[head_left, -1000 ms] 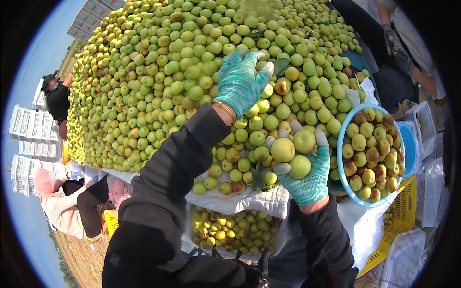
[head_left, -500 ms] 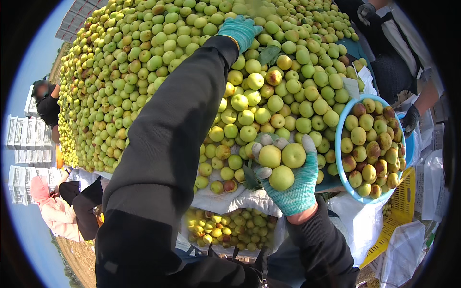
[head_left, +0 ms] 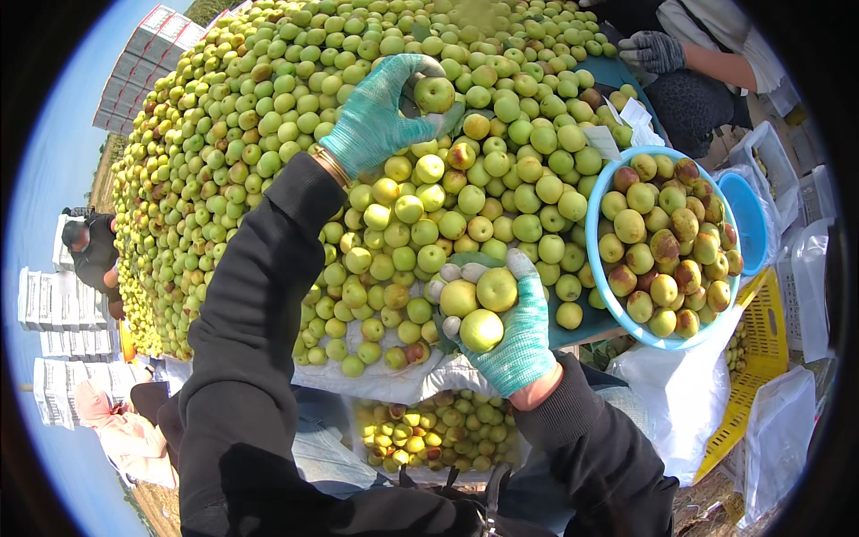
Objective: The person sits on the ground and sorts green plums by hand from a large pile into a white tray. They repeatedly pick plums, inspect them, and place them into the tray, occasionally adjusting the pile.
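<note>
My left hand [head_left: 383, 115], in a teal glove with grey fingertips, pinches one green jujube [head_left: 435, 94] between thumb and fingers, just above a large heap of green jujubes [head_left: 259, 161]. Lower and nearer to me, my right hand [head_left: 514, 345], gloved alike, is cupped palm up around several green jujubes [head_left: 483, 330]. Its fingers curl behind them and its thumb lies along their right side. The heap's front edge lies on a white cloth [head_left: 420, 380] beneath my hands.
Right of my hands stands a blue basin [head_left: 594, 234] of browner jujubes, with a smaller blue bucket [head_left: 747, 224] behind. Below the heap is a container of jujubes [head_left: 438, 430]. A yellow crate [head_left: 747, 385] stands lower right. A co-worker's gloved hand [head_left: 653, 52] is at the upper right.
My left hand has drawn back from the far part of the heap, toward me and left, and now holds a jujube. My right hand keeps its jujubes. The view has shifted slightly.
</note>
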Tool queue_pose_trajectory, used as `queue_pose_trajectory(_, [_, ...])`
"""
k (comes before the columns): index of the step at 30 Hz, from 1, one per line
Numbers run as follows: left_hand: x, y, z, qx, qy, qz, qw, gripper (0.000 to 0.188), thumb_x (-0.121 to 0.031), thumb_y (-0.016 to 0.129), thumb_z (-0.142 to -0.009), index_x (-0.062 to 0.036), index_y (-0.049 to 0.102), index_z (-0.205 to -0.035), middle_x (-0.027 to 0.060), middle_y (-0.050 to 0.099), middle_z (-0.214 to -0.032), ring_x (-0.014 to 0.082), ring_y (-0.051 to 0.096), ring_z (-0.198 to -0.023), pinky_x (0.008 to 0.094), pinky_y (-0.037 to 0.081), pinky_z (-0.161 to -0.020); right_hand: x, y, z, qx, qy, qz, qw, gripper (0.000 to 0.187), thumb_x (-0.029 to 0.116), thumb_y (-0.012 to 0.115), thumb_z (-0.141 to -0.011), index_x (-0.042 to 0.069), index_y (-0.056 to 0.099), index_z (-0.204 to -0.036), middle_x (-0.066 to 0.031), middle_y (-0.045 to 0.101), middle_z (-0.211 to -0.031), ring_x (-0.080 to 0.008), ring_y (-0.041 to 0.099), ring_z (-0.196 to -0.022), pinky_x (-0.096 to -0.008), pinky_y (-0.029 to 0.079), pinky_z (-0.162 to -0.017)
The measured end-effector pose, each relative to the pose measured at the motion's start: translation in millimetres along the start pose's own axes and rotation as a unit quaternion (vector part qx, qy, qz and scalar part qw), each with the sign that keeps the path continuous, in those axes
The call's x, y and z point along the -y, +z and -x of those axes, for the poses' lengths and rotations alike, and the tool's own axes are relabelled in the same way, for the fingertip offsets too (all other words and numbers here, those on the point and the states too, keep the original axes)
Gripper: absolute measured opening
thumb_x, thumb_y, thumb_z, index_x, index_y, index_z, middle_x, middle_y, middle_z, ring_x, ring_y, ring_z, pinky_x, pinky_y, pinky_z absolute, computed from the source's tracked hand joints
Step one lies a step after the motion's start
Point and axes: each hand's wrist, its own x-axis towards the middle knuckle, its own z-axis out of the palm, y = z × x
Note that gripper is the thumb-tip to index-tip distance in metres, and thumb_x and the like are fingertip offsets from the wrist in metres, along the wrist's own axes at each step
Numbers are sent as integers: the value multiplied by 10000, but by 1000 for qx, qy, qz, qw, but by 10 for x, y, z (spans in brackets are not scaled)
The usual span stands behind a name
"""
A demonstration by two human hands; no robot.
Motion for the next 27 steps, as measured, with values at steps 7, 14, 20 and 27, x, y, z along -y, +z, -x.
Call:
queue_pose_trajectory(7, [-1927, 680, -452, -165, 255, 265, 915, 412, -8, 683, -832, -52, 492, -1194, 141, 651, -1010, 201, 687, -854, 317, 578, -842, -95, 9, 52, -84, -73, -49, 993, 690, 429, 706, -819, 248, 277, -1328, -126, 526, -1157, -271, 635, -808, -456, 577, -607])
queue_pose_trajectory(14, [-1963, 966, -536, 100, 207, 192, 954, 617, -353, 705, -842, -60, 477, -1335, 151, 540, -1281, 259, 549, -1179, 383, 477, -978, -196, 20, 36, -105, -123, -163, 973, 639, 371, 732, -817, 360, 342, -1321, -85, 531, -1168, -272, 602, -935, -500, 562, -679])
queue_pose_trajectory(20, [-4, -172, 810, -42, -173, -331, 927, 437, -277, 660, -867, -101, 545, -1250, 142, 508, -1299, 338, 449, -1238, 423, 347, -1054, -119, -21, 109, 10, -11, -13, 1000, 542, 652, 482, -856, 135, 530, -1013, -100, 565, -1129, -316, 608, -996, -365, 532, -634])
queue_pose_trajectory(27, [1492, -1006, 1025, -227, -183, -397, 870, 511, -354, 634, -863, -109, 508, -1293, 192, 439, -1355, 369, 395, -1254, 457, 332, -1043, -88, 86, -3, 66, 47, -19, 997, 525, 616, 510, -856, 95, 572, -882, -121, 593, -1039, -325, 590, -885, -366, 516, -537])
